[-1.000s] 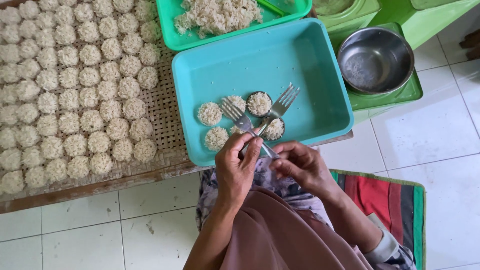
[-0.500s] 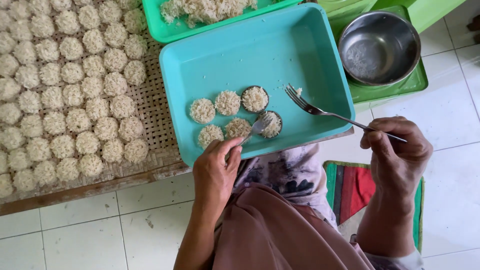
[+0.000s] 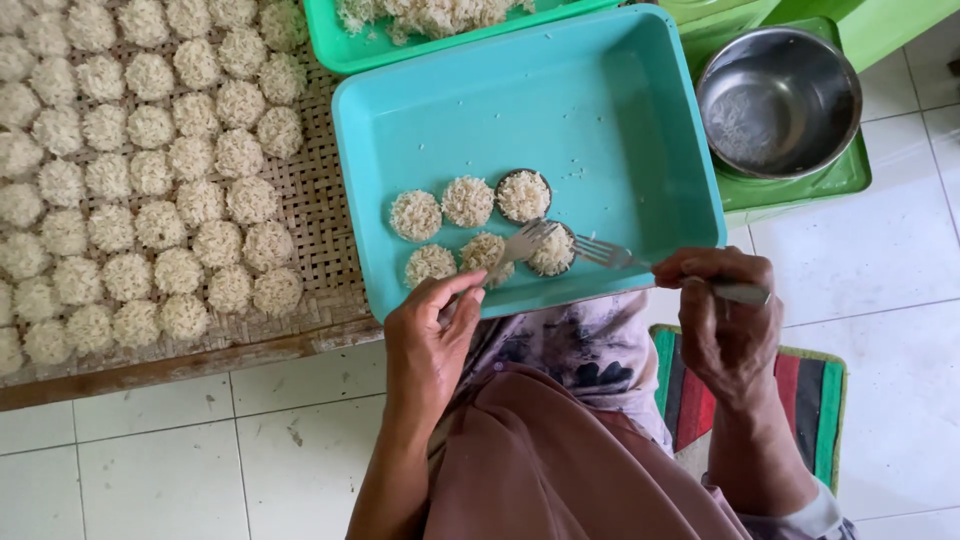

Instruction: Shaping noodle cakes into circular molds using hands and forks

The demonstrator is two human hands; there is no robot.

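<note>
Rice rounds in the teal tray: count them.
6. Back row: left, middle, right in a dark ring. Front row: left, middle under a fork, right between both forks.

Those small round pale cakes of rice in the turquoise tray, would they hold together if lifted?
The small round rice cakes look loose and grainy, so they would probably crumble if pinched. Stray grains on the turquoise plastic tray suggest they shed easily. They seem light and flat, unlikely to roll; the left hand and right hand work them with metal forks, not fingers.

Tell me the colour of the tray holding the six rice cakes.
Turquoise tray, clearest in the head view.
</note>
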